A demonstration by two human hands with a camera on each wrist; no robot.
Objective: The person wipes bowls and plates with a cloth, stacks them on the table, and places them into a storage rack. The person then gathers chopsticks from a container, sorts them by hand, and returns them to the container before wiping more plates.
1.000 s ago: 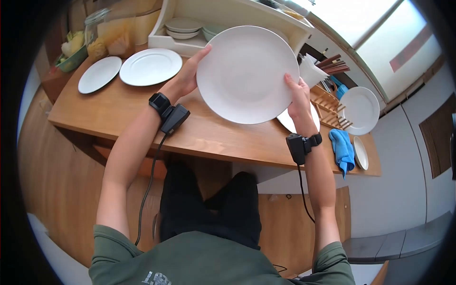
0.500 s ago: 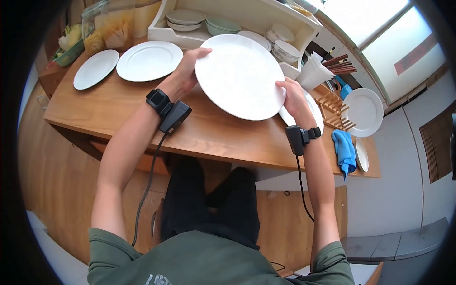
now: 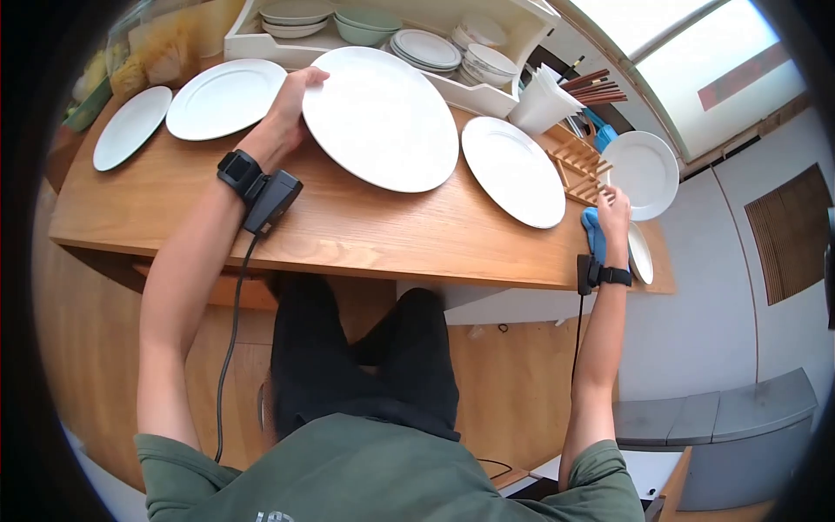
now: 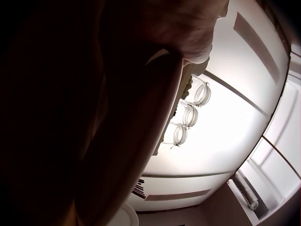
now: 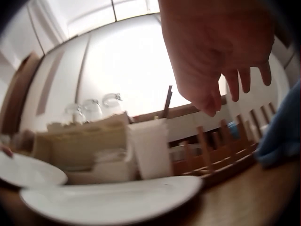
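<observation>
A white plate (image 3: 381,119) is held up by the left hand (image 3: 283,113), thumb on its upper face at the left edge; in the left wrist view the plate (image 4: 136,136) is dark, with the hand (image 4: 164,23) at its edge. The right hand (image 3: 615,217) is off the plate, above the blue cloth (image 3: 594,233) and beside the wooden rack (image 3: 581,165). In the right wrist view the right hand (image 5: 218,56) has its fingers extended downward, holding nothing, with the blue cloth (image 5: 282,132) to the right.
Another white plate (image 3: 513,172) lies between the held plate and rack. Two plates (image 3: 226,98) lie at the left. A white shelf (image 3: 306,52) with bowls stands behind. One plate (image 3: 644,174) stands upright beyond the rack, and a small dish (image 3: 640,252) is at the right.
The right hand has let go of the plate and moved right to the cloth and rack. The left hand still holds the plate, now further left in view.
</observation>
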